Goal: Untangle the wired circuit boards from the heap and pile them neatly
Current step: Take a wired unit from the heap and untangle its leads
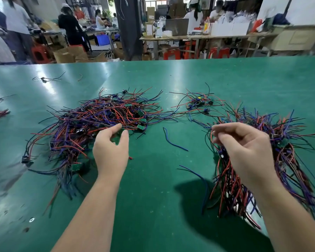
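Tangled heap (98,120) of wired circuit boards lay centre left on the green desk (153,188). The left hand (111,148) was open, thumb and forefinger spread, at the heap's near edge. The right hand (244,148), fingers curled, pinched wires (211,142) at the left edge of the sorted pile (284,153), centre right. A loose blue wire (173,140) lay between the hands.
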Demonstrator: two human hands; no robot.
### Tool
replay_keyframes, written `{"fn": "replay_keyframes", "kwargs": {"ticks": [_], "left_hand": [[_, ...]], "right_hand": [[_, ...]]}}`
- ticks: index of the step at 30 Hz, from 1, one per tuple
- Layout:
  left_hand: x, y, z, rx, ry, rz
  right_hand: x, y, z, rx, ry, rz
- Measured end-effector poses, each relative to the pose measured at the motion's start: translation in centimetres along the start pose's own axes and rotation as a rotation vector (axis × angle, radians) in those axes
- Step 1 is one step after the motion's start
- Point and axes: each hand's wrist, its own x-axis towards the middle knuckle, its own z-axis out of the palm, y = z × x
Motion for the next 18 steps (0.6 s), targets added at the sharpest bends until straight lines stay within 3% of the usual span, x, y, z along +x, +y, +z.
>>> {"fn": "replay_keyframes", "kwargs": {"ticks": [4,7,9,12,16,18], "left_hand": [[-0.7,0.9,-0.2,-0.025,0.091,0.408],[-0.8,1.3,-0.4,0.0,0.062,0.566],[-1.0,1.3,-0.6,-0.002,-0.028,0.582],[-1.5,1.6,-0.7,-0.179,-0.101,0.446],[-1.3,2.1,-1.1,-0.428,0.135,0.469],[-0.7,1.8,-1.4,-0.412,0.268,0.474]], "right_hand": [[-0.4,0.0,0.4,0.0,-0.075,-0.017],[-0.3,0.1,0.3,-0.002,-0.077,-0.011],[-0.2,0.3,0.3,-0.009,-0.077,-0.01],[-0.2,0.4,0.2,-0.001,-0.077,0.001],[-0.2,0.5,0.1,-0.001,-0.084,0.008],[-0.2,0.5,0.1,0.004,-0.085,0.008]]}}
